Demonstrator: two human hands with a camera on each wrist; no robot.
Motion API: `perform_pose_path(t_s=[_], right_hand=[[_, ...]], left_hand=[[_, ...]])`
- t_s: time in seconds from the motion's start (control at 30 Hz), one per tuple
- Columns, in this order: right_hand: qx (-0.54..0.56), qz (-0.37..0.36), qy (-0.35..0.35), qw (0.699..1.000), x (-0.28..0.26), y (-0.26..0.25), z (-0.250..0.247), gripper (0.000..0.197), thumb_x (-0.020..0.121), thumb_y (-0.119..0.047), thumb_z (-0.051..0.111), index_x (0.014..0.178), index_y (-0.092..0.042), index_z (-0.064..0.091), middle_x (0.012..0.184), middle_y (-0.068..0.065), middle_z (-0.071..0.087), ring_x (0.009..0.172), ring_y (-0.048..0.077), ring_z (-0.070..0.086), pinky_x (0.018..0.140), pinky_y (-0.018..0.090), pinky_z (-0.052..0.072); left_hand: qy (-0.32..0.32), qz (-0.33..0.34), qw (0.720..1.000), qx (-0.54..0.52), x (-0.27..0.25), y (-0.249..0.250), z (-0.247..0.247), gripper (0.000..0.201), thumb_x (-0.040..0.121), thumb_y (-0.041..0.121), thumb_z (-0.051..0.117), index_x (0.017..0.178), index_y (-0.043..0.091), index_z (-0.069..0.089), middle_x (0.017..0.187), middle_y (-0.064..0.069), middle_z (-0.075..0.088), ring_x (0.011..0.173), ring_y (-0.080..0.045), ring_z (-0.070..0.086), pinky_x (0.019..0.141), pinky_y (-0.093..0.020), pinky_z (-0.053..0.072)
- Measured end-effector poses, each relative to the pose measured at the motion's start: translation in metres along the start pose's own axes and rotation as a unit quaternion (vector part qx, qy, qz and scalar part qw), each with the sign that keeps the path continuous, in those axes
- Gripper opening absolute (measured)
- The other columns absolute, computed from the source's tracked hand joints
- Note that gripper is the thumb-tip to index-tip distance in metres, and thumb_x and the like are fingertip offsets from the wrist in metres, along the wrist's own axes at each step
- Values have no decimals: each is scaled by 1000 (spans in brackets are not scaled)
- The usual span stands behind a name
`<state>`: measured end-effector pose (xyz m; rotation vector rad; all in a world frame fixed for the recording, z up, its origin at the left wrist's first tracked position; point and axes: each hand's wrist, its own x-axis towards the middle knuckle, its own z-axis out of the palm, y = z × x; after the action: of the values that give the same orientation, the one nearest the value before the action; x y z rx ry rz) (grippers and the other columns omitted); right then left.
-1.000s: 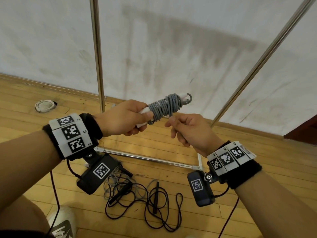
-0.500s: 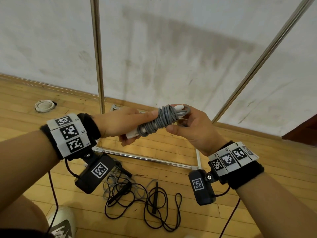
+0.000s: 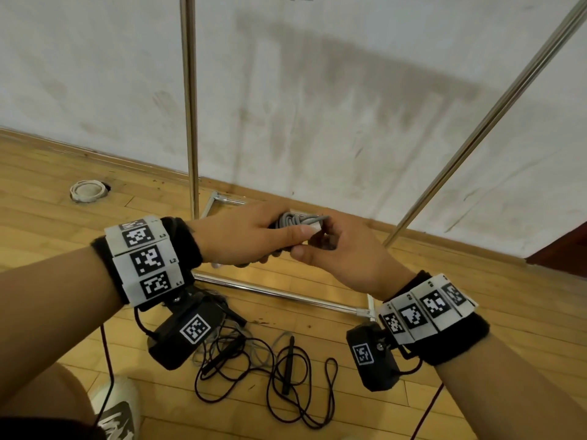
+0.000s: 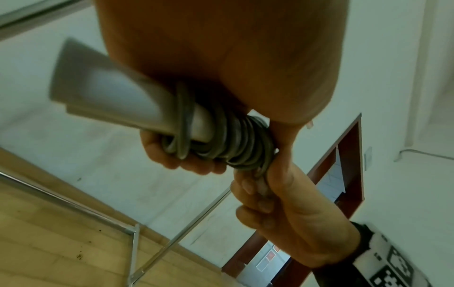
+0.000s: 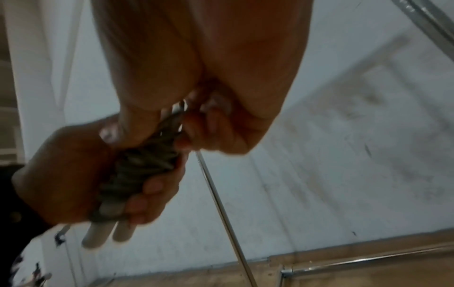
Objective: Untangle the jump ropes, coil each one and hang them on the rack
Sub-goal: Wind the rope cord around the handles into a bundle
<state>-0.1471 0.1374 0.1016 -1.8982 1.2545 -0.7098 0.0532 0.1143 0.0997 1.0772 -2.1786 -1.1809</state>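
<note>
- Now the left hand is wrapped round the grey rope, fingers curled over the coil and its two pale handles; a second ago it gripped only the handle ends, with the coil standing clear of the fist.
- The right hand, which a second ago hung just below the coil and apart from it, has closed in until the two hands meet, and it pinches the rope's tail end at the coil.
- Judging by that, the loose end is being tucked or locked off, so this rope looks nearly ready to hang; coiling seems done, hanging not yet.
- Just behind the hands stand the rack's left upright and a slanted right pole; its base bar lies on the floor below the wrists. The top rail is out of view, so the hanging spot cannot be judged.
- Below the hands, on the floor, a black rope lies in loose crossing loops with its handles among them, mixed with some grey cord: still to untangle and coil.
- Far left of the hands sits a small white ring on the floor; a shoe shows under the left forearm.
- Nothing blocks the lift to the rack, though the wrist cables dangle close to the tangle.
</note>
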Motion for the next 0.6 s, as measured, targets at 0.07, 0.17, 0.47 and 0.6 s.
perform_pose_path(t_s=[0.07, 0.17, 0.47, 0.6], right_hand=[[-20, 11, -49, 999, -2, 2, -8, 32, 88, -32, 70, 117, -22, 62, 87, -7, 67, 73, 8, 64, 70, 36, 54], [13, 28, -73, 997, -5, 3, -12, 26, 93, -11, 64, 117, -20, 65, 79, -1, 66, 65, 13, 62, 60, 26, 51], [72, 10, 106, 992, -2, 9, -9, 14, 81, -5, 77, 85, -18, 74, 69, 5, 72, 63, 19, 71, 62, 28, 59], [58, -26, 124, 990, -3, 11, -3, 19, 91, -4, 66, 94, -22, 72, 75, -1, 72, 68, 12, 71, 67, 30, 61]], left_hand=[[1, 7, 1000, 24, -1, -2, -5, 30, 79, 78, 51, 82, 48, 54, 67, 15, 62, 54, -5, 58, 45, -19, 46], [-6, 22, 998, 67, -3, -3, -10, 21, 80, 77, 50, 83, 56, 50, 71, 20, 63, 56, -3, 61, 46, -14, 45], [49, 15, 989, 141, 2, -11, -10, 71, 76, 85, 42, 85, 16, 54, 72, -12, 65, 51, -12, 53, 45, -21, 42], [63, 8, 987, 148, 4, -15, -8, 73, 76, 84, 40, 86, 13, 56, 74, -15, 66, 49, -12, 51, 42, -22, 41]])
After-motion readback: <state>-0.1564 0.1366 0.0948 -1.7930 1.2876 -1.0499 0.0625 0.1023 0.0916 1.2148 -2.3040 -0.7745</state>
